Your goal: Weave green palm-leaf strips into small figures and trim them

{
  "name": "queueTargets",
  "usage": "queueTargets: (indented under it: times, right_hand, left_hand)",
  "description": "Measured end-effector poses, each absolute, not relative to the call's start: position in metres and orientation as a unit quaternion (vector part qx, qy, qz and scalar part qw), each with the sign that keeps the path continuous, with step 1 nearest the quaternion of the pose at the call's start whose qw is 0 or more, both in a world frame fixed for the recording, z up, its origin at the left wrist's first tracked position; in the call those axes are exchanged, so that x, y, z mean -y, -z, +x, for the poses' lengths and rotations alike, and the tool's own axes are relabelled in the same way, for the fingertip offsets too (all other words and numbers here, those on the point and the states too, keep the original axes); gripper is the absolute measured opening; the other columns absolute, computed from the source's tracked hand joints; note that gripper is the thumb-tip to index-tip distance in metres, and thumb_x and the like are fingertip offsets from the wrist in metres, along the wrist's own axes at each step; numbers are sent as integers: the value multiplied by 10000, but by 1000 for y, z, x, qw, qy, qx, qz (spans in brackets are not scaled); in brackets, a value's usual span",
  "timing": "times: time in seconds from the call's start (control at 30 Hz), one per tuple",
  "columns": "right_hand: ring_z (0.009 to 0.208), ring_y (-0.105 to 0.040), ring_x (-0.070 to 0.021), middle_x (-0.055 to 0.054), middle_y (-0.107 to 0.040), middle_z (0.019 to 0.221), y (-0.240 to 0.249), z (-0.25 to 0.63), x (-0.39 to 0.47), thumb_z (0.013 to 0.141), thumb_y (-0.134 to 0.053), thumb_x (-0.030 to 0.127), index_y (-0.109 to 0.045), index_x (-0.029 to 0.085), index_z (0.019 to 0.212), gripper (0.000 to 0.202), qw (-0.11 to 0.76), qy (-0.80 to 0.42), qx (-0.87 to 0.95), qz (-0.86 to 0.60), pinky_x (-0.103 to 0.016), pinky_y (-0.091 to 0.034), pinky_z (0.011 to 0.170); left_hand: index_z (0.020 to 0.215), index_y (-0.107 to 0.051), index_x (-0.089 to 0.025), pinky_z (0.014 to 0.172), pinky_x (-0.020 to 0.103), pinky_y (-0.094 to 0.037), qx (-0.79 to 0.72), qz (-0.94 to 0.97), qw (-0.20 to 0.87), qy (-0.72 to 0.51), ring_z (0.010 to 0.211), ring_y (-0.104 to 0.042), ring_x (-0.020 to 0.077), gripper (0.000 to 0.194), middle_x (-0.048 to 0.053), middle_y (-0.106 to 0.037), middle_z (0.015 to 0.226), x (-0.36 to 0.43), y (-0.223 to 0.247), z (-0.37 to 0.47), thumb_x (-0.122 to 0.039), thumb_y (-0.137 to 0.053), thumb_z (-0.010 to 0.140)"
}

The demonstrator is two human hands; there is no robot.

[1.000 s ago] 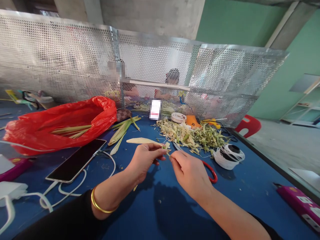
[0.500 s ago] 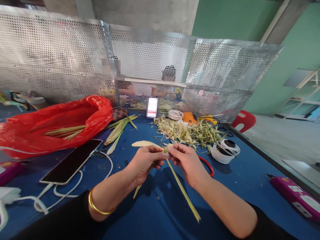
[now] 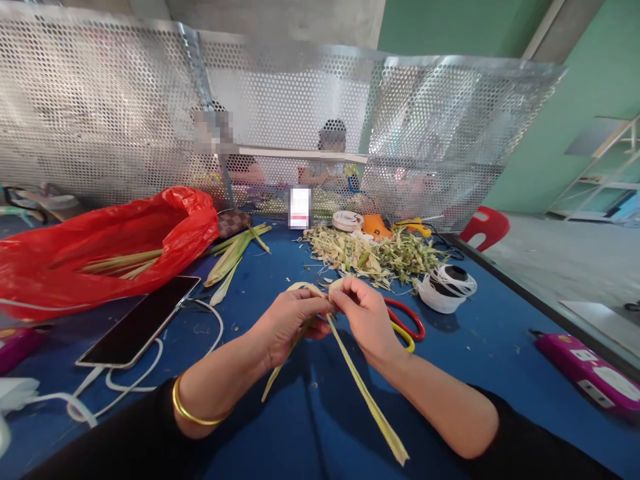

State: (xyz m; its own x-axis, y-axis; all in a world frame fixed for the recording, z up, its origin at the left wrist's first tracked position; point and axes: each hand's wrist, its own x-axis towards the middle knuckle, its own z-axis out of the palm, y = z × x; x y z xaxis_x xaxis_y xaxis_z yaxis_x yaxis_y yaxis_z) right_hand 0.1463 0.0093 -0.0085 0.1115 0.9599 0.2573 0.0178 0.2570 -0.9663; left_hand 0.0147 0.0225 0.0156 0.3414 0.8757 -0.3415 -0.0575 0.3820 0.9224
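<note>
My left hand (image 3: 295, 320) pinches pale green-yellow corn husk strips (image 3: 367, 390) near their crossing point, over the blue table (image 3: 295, 433). One strip slants down to the right below the fingers, and a thinner end hangs under the left palm. With thumb and forefinger closed, my right hand (image 3: 363, 313) grips a husk end that curls up between the two hands. The exact fold is hidden by the fingertips. Partly behind my right hand lie scissors (image 3: 413, 323) with red and yellow handles.
A red plastic bag (image 3: 125, 220) with stalks lies left, near a phone (image 3: 143, 320) with a white cable. Loose husks (image 3: 233, 260) lie beyond. A heap of scraps (image 3: 360, 253), a white string spool (image 3: 445, 290) and a purple power strip (image 3: 585, 373) sit right. A perforated metal screen (image 3: 285, 93) stands behind.
The pale strip that stuck out to the left is now curved in toward my fingers. My right hand has shifted slightly left, and more of the scissors shows. The view has moved a little.
</note>
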Motion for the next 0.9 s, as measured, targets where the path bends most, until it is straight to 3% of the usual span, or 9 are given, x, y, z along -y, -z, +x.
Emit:
queueTargets:
  times: [0.4, 0.6, 0.73, 0.83, 0.9]
  right_hand:
    - [566, -470, -122, 42, -523, 574, 14, 142, -6, 763, -576, 259, -560, 188, 643, 140, 614, -428, 475, -463, -264, -379, 579]
    - [576, -481, -127, 36, -529, 586, 16, 149, -11, 766, -579, 278, -549, 188, 629, 166, 591, -406, 509, -476, -266, -387, 581]
    - [552, -490, -142, 19, -533, 559, 6, 166, -19, 796, -572, 393, -574, 188, 627, 265, 498, -298, 599, -553, -278, -376, 565]
    - [701, -551, -172, -26, -624, 746, -5, 176, -22, 795, -597, 385, -631, 201, 757, 191, 505, -146, 635, -566, -284, -396, 631]
    - [811, -580, -189, -40, -658, 860, -10, 176, -21, 794, -606, 352, -668, 217, 785, 148, 472, -172, 681, -533, -289, -411, 680]
  left_hand:
    - [732, -634, -136, 527, 209, -446, -464, 471, 678, -322, 527, -592, 92, 106, 19, -676, 674, -23, -17, 11, -212, -664, 665]
    - [700, -660, -136, 512, 201, -436, -470, 461, 683, -317, 503, -596, 97, 78, 18, -667, 600, -26, -19, 10, -187, -691, 650]
    - [693, -678, -134, 502, 201, -446, -473, 471, 673, -319, 486, -594, 101, 77, 33, -678, 600, -26, -17, 10, -170, -701, 628]
    - [704, -698, -135, 500, 214, -459, -473, 493, 661, -312, 493, -606, 116, 96, 49, -694, 622, -24, -16, 11, -172, -701, 615]
    - [654, -699, -132, 502, 220, -464, -475, 507, 652, -304, 494, -610, 125, 55, 54, -688, 598, -22, -16, 13, -151, -686, 604]
